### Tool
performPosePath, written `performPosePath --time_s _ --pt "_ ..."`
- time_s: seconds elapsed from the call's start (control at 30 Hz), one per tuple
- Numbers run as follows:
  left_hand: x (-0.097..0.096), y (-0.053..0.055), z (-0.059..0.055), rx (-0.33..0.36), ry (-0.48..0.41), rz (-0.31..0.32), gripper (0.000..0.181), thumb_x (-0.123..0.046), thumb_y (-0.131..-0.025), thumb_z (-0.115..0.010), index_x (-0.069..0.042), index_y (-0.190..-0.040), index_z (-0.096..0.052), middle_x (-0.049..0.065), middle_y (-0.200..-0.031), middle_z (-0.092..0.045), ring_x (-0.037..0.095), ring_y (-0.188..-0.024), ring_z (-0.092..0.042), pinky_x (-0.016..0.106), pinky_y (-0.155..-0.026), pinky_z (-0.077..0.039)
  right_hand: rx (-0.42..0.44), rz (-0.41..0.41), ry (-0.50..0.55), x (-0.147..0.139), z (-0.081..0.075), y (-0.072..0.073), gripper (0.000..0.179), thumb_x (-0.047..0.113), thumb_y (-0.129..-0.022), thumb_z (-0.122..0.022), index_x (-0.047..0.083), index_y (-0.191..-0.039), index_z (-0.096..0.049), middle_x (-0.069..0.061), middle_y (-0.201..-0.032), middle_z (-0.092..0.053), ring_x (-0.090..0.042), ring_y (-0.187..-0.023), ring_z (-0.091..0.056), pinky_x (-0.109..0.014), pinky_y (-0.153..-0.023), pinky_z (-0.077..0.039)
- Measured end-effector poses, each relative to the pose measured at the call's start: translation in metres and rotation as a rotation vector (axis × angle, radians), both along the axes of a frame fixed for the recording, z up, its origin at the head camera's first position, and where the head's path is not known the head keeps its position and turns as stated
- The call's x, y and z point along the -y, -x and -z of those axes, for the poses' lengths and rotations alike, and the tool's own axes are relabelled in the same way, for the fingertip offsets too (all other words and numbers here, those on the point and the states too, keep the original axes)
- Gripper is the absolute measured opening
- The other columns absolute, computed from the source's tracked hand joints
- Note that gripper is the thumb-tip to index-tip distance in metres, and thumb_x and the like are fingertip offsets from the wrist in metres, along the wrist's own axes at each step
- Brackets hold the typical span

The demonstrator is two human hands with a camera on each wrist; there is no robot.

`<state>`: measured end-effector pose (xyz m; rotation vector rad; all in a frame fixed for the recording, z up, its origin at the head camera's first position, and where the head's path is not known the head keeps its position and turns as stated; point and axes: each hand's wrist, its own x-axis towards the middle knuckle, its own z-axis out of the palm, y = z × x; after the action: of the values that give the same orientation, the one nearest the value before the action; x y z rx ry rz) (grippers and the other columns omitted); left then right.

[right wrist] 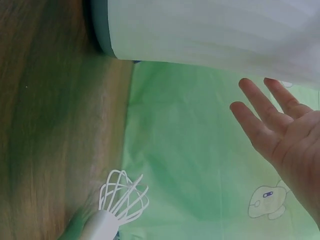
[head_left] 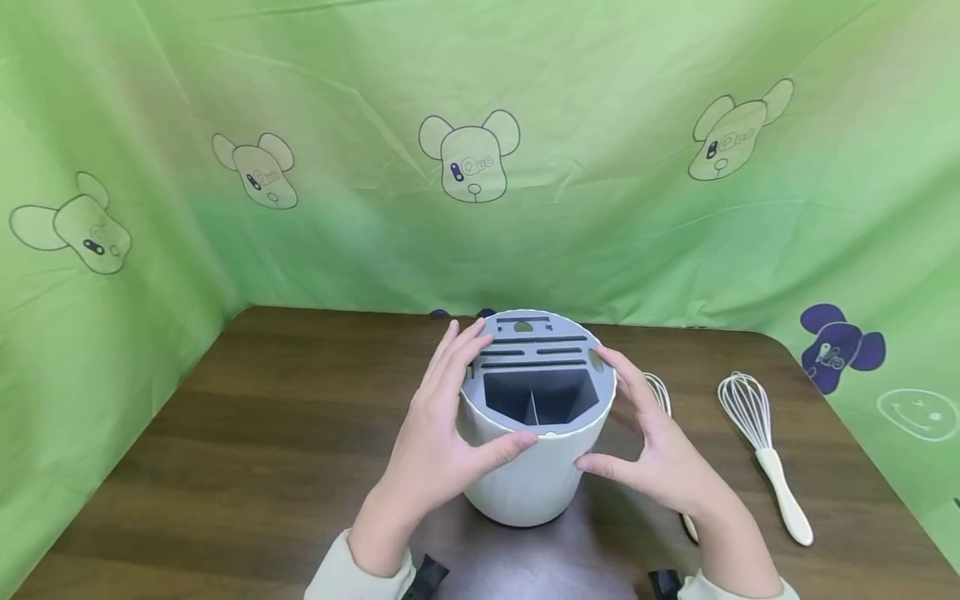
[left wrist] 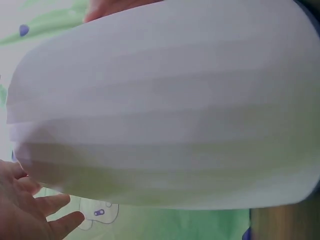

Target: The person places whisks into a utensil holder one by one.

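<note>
A white, ribbed, round knife and utensil holder (head_left: 525,475) stands upright on the table. Its grey top insert (head_left: 472,389) has narrow slots and a large divided opening toward the front. Along its left side is my left hand (head_left: 435,450), fingers spread at the rim and thumb across the front edge. My right hand (head_left: 667,458) is at the right side, index fingertip at the rim and thumb near the front wall. In the right wrist view, the other right fingers (right wrist: 265,127) are extended beside the wall. Left fingers (left wrist: 60,227) show relaxed beside the holder.
A white whisk (head_left: 772,467) lies on the brown wooden table (head_left: 285,450) to the right. Another whisk (head_left: 658,390) lies partly hidden behind my right hand. Green fabric (head_left: 360,250) printed with bear heads hangs around the table's back and sides.
</note>
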<state>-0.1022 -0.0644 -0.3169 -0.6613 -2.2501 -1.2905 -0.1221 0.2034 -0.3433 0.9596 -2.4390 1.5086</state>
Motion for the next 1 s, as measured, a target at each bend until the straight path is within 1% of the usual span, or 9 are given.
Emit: performPosePath --time_s 0.07,0.13,0.3,0.43,0.53,0.7,0.87,1.0 --pt "-0.001 -0.002 0.0 0.031 -0.032 -0.003 0.088 -0.042 -0.074 -0.084 -0.02 -0.148 -0.043 -0.006 -0.158 -0.038 0.02 -0.155 -0.016 0.061 -0.115 -0.031 0.011 0.005 -0.006 0.0 -0.001 0.0 0.117 -0.004 -0.069 -0.086 0.016 -0.159 -0.014 0.004 -0.152 -0.04 0.002 -0.134 -0.046 -0.01 -0.107 -0.037" --pt "-0.003 -0.003 0.002 0.043 -0.042 -0.013 0.086 -0.041 -0.075 -0.084 -0.021 -0.147 -0.043 -0.007 -0.159 -0.036 0.021 -0.155 -0.016 0.062 -0.115 -0.031 0.015 0.017 -0.018 0.0 -0.002 0.0 0.117 -0.003 -0.069 -0.086 0.017 -0.16 -0.015 0.005 -0.152 -0.04 0.003 -0.135 -0.045 -0.01 -0.107 -0.037" --pt "-0.008 -0.003 0.004 0.03 -0.026 -0.038 0.086 -0.043 -0.076 -0.084 -0.02 -0.148 -0.043 -0.007 -0.161 -0.032 0.022 -0.154 -0.018 0.058 -0.117 -0.031 0.015 0.038 -0.043 -0.001 -0.007 0.0 0.118 -0.002 -0.069 -0.087 0.019 -0.16 -0.014 0.005 -0.153 -0.04 0.004 -0.137 -0.042 -0.009 -0.107 -0.036" --pt "-0.008 -0.003 0.004 0.03 -0.024 -0.042 0.09 -0.04 -0.074 -0.085 -0.02 -0.15 -0.041 -0.007 -0.161 -0.033 0.018 -0.153 -0.022 0.053 -0.118 -0.033 0.012 0.05 -0.061 -0.002 -0.009 -0.001 0.118 -0.002 -0.07 -0.087 0.019 -0.16 -0.014 0.005 -0.157 -0.036 0.004 -0.138 -0.039 -0.008 -0.107 -0.035" --pt "-0.007 -0.002 0.005 0.043 -0.024 -0.037 0.093 -0.041 -0.074 -0.086 -0.022 -0.152 -0.039 -0.007 -0.159 -0.034 0.015 -0.152 -0.023 0.051 -0.117 -0.036 -0.018 0.092 -0.1 -0.005 -0.011 -0.003 0.115 -0.001 -0.07 -0.086 0.019 -0.16 -0.017 0.009 -0.158 -0.036 0.008 -0.136 -0.039 -0.006 -0.104 -0.035" --pt "-0.008 0.0 0.007 0.029 -0.018 -0.039 0.093 -0.043 -0.074 -0.085 -0.023 -0.152 -0.039 -0.005 -0.157 -0.037 0.016 -0.151 -0.028 0.049 -0.115 -0.039 -0.061 0.16 -0.164 -0.008 -0.014 -0.006 0.108 0.003 -0.073 -0.085 0.02 -0.159 -0.023 0.012 -0.159 -0.035 0.013 -0.134 -0.037 -0.001 -0.101 -0.03" --pt "-0.006 0.001 0.009 -0.002 -0.011 -0.046 0.093 -0.044 -0.073 -0.086 -0.021 -0.151 -0.041 -0.003 -0.154 -0.041 0.016 -0.145 -0.037 0.046 -0.112 -0.043 -0.073 0.191 -0.211 -0.008 -0.018 -0.008 0.106 0.008 -0.073 -0.086 0.023 -0.159 -0.025 0.008 -0.161 -0.033 0.013 -0.137 -0.033 0.0 -0.1 -0.027" --pt "-0.005 0.001 0.011 -0.015 -0.007 -0.048 0.092 -0.044 -0.072 -0.086 -0.021 -0.149 -0.043 -0.002 -0.153 -0.042 0.015 -0.144 -0.04 0.044 -0.111 -0.044 -0.083 0.206 -0.225 -0.009 -0.018 -0.009 0.107 0.008 -0.073 -0.087 0.025 -0.159 -0.025 0.01 -0.159 -0.036 0.014 -0.134 -0.035 0.0 -0.1 -0.026"
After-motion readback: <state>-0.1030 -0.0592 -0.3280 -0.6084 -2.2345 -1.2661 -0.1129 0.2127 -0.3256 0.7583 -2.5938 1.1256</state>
